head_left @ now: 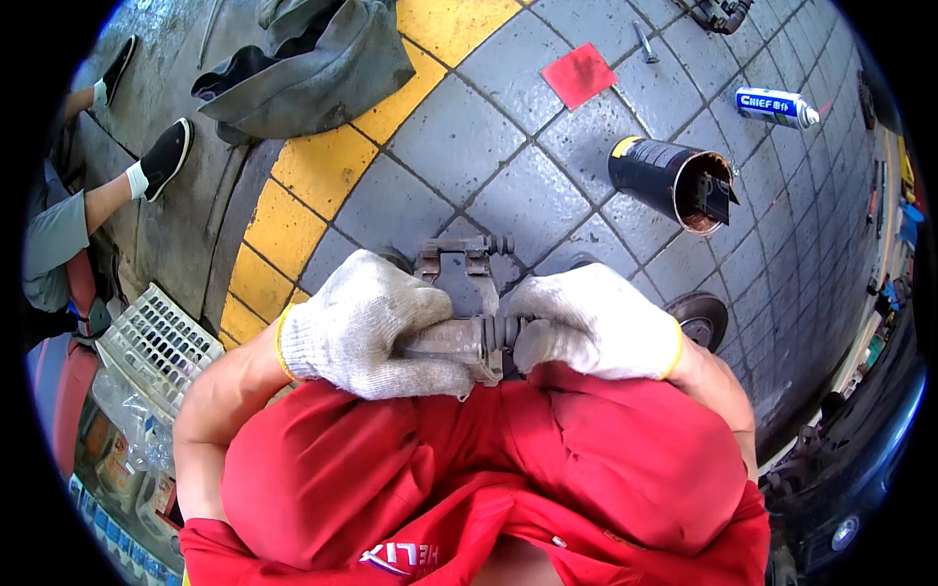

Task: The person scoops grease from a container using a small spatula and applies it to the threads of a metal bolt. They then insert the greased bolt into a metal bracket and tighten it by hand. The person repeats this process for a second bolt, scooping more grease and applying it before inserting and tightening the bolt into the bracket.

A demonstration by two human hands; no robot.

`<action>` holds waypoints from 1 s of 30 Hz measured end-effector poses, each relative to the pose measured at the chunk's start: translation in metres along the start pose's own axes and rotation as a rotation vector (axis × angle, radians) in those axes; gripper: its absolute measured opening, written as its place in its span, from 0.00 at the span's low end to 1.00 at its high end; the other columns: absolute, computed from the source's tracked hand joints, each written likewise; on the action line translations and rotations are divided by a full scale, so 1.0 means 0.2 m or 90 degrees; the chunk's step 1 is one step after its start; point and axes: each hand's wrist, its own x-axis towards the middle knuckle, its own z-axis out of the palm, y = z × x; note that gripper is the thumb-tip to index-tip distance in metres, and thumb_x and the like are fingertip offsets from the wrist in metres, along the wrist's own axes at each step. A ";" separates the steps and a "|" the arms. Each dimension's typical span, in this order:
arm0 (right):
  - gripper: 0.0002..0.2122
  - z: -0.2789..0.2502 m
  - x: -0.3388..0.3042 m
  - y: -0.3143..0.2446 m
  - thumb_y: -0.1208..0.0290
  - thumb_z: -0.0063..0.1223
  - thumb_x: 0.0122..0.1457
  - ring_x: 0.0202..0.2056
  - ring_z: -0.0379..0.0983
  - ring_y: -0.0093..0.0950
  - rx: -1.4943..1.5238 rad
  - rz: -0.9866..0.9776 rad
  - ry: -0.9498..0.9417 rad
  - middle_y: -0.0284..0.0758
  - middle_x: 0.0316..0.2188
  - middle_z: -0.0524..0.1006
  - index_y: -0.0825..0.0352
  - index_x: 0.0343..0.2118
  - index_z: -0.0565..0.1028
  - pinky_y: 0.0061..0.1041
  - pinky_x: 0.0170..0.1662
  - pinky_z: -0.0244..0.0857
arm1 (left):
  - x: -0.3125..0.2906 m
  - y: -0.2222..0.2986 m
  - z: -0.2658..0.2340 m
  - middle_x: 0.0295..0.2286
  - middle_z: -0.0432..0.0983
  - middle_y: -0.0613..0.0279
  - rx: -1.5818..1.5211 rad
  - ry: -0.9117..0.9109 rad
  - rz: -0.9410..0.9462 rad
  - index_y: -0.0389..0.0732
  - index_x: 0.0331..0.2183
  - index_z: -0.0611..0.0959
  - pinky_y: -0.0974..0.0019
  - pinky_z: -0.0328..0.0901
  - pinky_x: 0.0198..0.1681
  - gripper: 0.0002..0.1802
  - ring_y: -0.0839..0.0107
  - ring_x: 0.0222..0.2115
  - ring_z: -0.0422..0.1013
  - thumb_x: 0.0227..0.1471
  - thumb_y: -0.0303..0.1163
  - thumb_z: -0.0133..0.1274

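Observation:
A grimy metal brake caliper bracket (pixel 484 285) is held in front of my knees. My left hand (pixel 363 327), in a white knit glove, is closed around its near left end. My right hand (pixel 601 324), gloved likewise, pinches at the ribbed dark rubber boot (pixel 508 333) on the bracket's near right side. What lies inside the right fingers is mostly hidden. Another ribbed boot (pixel 500 244) sticks out from the bracket's far right corner.
A black can (pixel 653 174) with a cut-open end lies ahead right, with a spray can (pixel 774 107), a red square (pixel 578 76) and a bolt (pixel 645 43) beyond. A brake disc (pixel 705 314) is right; a white plastic basket (pixel 161 337) and another person's leg (pixel 103 200) are left.

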 end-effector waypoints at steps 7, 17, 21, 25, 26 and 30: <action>0.21 0.04 -0.03 -0.01 0.63 0.68 0.58 0.32 0.82 0.45 -0.285 -0.158 0.061 0.42 0.29 0.80 0.70 0.50 0.78 0.42 0.33 0.74 | 0.01 0.10 0.01 0.17 0.75 0.49 -0.032 -0.014 -0.057 0.37 0.23 0.85 0.55 0.67 0.23 0.23 0.49 0.18 0.76 0.48 0.46 0.76; 0.26 0.06 -0.08 -0.02 0.69 0.76 0.56 0.44 0.86 0.37 0.086 0.020 0.178 0.43 0.42 0.86 0.69 0.57 0.78 0.36 0.49 0.79 | 0.04 0.10 -0.03 0.18 0.74 0.49 0.076 0.031 -0.030 0.39 0.21 0.82 0.52 0.68 0.25 0.28 0.46 0.20 0.75 0.45 0.53 0.76; 0.21 0.07 -0.08 -0.01 0.69 0.70 0.62 0.42 0.85 0.39 0.068 -0.059 0.229 0.41 0.42 0.84 0.69 0.55 0.77 0.35 0.46 0.79 | 0.06 0.09 -0.03 0.18 0.74 0.48 0.072 0.032 -0.044 0.38 0.21 0.83 0.53 0.68 0.25 0.28 0.46 0.20 0.75 0.44 0.52 0.77; 0.19 0.08 -0.06 0.03 0.71 0.70 0.62 0.42 0.85 0.38 0.026 -0.126 0.249 0.40 0.41 0.84 0.69 0.54 0.78 0.35 0.47 0.79 | 0.06 0.10 -0.03 0.18 0.74 0.48 0.069 0.025 -0.048 0.38 0.21 0.83 0.52 0.67 0.24 0.28 0.46 0.19 0.75 0.44 0.53 0.77; 0.19 0.08 -0.06 0.04 0.71 0.70 0.62 0.42 0.85 0.38 0.015 -0.138 0.251 0.40 0.41 0.84 0.69 0.54 0.79 0.35 0.47 0.79 | 0.06 0.10 -0.03 0.17 0.74 0.48 0.065 0.025 -0.048 0.38 0.21 0.83 0.52 0.66 0.24 0.28 0.46 0.19 0.75 0.44 0.53 0.78; 0.19 0.09 -0.09 0.00 0.71 0.70 0.62 0.42 0.85 0.38 0.066 -0.058 0.237 0.41 0.41 0.85 0.69 0.54 0.79 0.34 0.47 0.79 | 0.06 0.10 -0.03 0.17 0.73 0.49 0.069 0.017 -0.040 0.39 0.21 0.82 0.52 0.66 0.24 0.28 0.46 0.19 0.74 0.43 0.53 0.78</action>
